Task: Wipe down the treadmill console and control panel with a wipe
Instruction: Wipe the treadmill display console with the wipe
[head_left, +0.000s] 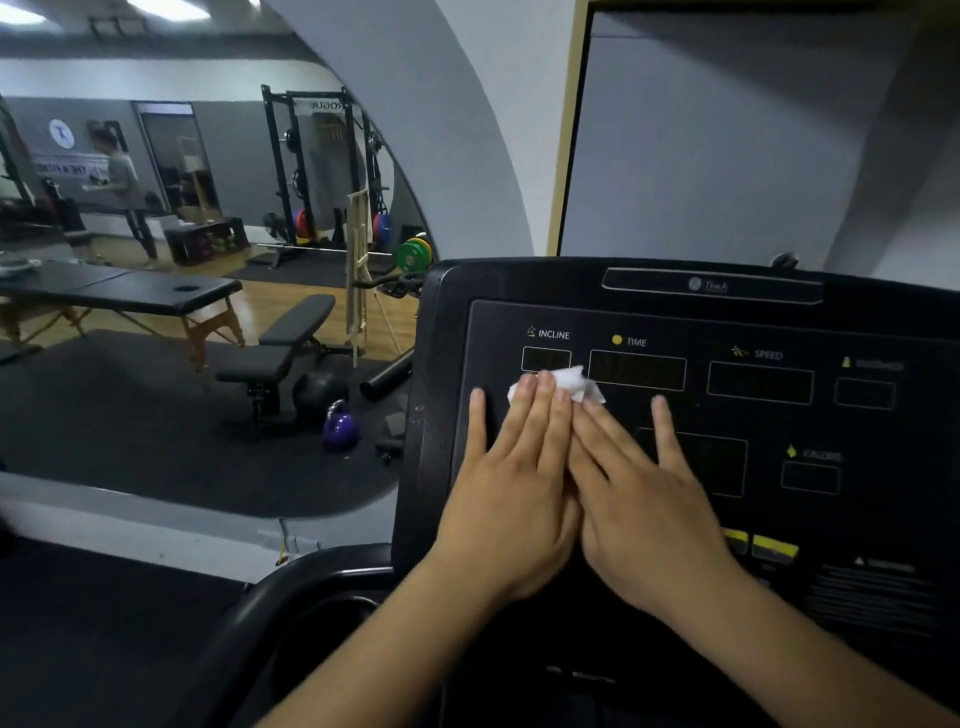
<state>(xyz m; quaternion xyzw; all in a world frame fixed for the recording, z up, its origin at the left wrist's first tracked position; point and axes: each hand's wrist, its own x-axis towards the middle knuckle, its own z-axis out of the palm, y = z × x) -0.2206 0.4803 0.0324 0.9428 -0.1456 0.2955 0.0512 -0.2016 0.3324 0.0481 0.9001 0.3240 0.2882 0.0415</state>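
Note:
The black treadmill console (779, 332) fills the right half of the view, with dark displays labelled INCLINE, TIME and SPEED. A crumpled white wipe (569, 382) lies on the panel just below the INCLINE and TIME displays. My left hand (511, 483) and my right hand (641, 488) lie flat side by side on the panel, fingers extended. The fingertips of both hands press on the wipe, which shows only beyond them. Yellow buttons (774, 548) sit low on the panel, right of my right wrist.
A black handrail (291, 597) curves below the console's left edge. A mirror on the left reflects a gym: massage table (130, 293), weight bench (280, 348), purple kettlebell (340, 423), squat rack (322, 171) and a standing person (122, 182).

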